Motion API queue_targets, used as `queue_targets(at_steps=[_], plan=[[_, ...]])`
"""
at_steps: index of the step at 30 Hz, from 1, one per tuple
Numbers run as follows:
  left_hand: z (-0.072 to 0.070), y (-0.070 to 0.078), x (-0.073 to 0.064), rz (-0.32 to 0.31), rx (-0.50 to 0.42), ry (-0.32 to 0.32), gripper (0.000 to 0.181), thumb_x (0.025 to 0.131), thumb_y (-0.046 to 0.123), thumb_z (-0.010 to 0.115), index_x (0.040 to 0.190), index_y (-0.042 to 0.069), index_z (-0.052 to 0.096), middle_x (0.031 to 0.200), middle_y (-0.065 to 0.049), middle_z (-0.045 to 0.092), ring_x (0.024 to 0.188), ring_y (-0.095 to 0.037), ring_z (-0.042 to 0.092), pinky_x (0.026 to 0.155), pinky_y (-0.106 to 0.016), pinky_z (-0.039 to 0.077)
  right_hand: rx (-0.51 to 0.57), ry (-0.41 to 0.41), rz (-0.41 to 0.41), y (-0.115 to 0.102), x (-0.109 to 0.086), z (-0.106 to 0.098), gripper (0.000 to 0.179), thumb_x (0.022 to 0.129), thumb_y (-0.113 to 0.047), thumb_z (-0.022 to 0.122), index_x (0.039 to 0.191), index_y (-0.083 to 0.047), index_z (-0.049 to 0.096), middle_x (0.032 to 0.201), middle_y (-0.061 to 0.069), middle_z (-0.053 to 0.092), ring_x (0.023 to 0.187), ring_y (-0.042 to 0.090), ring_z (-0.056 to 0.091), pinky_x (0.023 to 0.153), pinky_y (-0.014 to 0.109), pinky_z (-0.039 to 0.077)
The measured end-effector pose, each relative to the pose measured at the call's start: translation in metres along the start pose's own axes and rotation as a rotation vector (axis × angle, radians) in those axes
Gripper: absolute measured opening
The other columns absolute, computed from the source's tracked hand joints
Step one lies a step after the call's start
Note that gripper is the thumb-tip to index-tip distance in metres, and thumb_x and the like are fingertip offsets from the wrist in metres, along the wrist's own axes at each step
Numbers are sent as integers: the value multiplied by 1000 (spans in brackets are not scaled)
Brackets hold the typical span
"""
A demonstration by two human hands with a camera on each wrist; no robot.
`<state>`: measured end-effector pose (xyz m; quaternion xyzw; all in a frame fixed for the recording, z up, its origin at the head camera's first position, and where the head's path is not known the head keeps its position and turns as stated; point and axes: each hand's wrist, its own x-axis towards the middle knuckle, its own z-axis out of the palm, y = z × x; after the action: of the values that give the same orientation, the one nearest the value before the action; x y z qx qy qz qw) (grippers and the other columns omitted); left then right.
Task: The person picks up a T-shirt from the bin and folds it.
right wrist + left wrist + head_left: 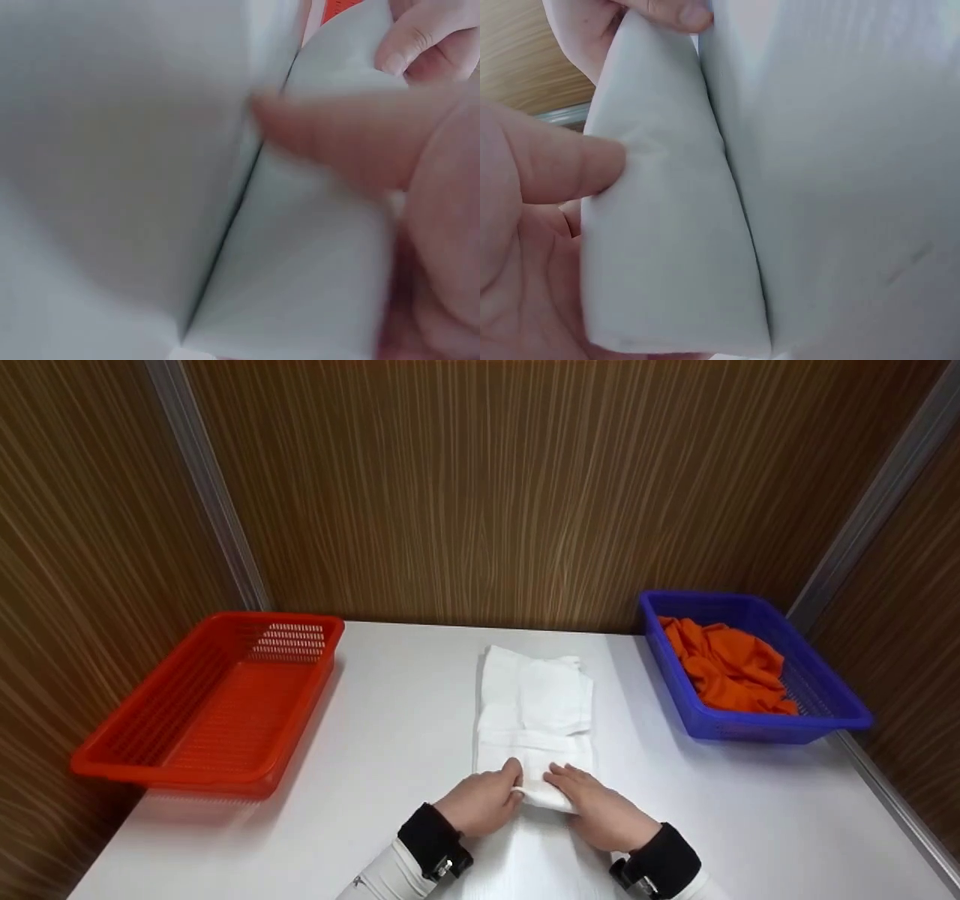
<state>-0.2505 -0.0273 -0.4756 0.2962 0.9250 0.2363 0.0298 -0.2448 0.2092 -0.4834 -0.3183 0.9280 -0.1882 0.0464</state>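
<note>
Grip: both hands pinch the near hem of the white folded cloth garment (534, 712); left hand (480, 804) and right hand (600, 810) sit side by side, thumbs over the raised fold.
Cloth: lies flat at mid-table on the white table top (750, 810), between the empty red plastic mesh basket (217, 705) and the blue plastic basket (825, 712) holding crumpled orange fabric (724, 664).
Fold: judged best carried away evenly, both corners level, so edges meet squarely.
Risk: uneven pull would skew the layers.
</note>
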Motion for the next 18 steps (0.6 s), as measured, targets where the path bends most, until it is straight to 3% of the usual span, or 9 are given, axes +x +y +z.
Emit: queue_targets(at_steps=[4, 6, 8, 10, 14, 18], plan=[[0, -2, -1, -8, 39, -17, 27, 91, 21, 73, 107, 14, 52, 93, -2, 68, 81, -15, 64, 72, -29, 52, -30, -3, -5, 0, -1, -2, 65, 80, 17, 58, 143, 9, 51, 152, 30, 48, 141, 50, 46, 112, 62, 40], [0, -3, -1, -14, 113, -32, 35, 84, 14, 77, 113, 14, 59, 111, -5, 72, 103, -20, 69, 87, -33, 56, -43, -12, -13, 1, -1, -3, 67, 78, 18, 56, 144, 8, 51, 152, 29, 49, 141, 50, 46, 112, 62, 40], [0, -3, -2, -22, 210, -29, 42, 80, 6, 76, 120, 13, 64, 128, -7, 70, 124, -25, 65, 99, -39, 55, -58, -16, -22, 2, -2, -5, 67, 77, 19, 56, 143, 7, 52, 151, 28, 50, 140, 49, 48, 112, 61, 41], [-1, -3, -3, -28, 285, -11, 43, 81, 1, 74, 122, 14, 69, 135, -6, 69, 131, -26, 62, 102, -43, 54, -83, -6, -42, 3, -3, -7, 64, 79, 18, 57, 142, 6, 54, 149, 27, 53, 137, 48, 51, 111, 60, 43], [-9, -6, -5, -45, 264, 32, 39, 82, -3, 71, 115, 18, 75, 117, 2, 77, 108, -20, 73, 87, -38, 55, -125, 47, -86, 8, -6, -13, 49, 86, 13, 61, 135, 7, 60, 137, 26, 63, 125, 45, 61, 104, 57, 49], [-17, -8, -7, -61, 171, -1, 36, 82, -6, 70, 109, 17, 75, 103, 2, 79, 90, -19, 73, 78, -35, 54, -98, 58, -86, 11, -10, -22, 42, 85, 12, 62, 126, 5, 66, 121, 21, 73, 108, 38, 71, 93, 49, 57]])
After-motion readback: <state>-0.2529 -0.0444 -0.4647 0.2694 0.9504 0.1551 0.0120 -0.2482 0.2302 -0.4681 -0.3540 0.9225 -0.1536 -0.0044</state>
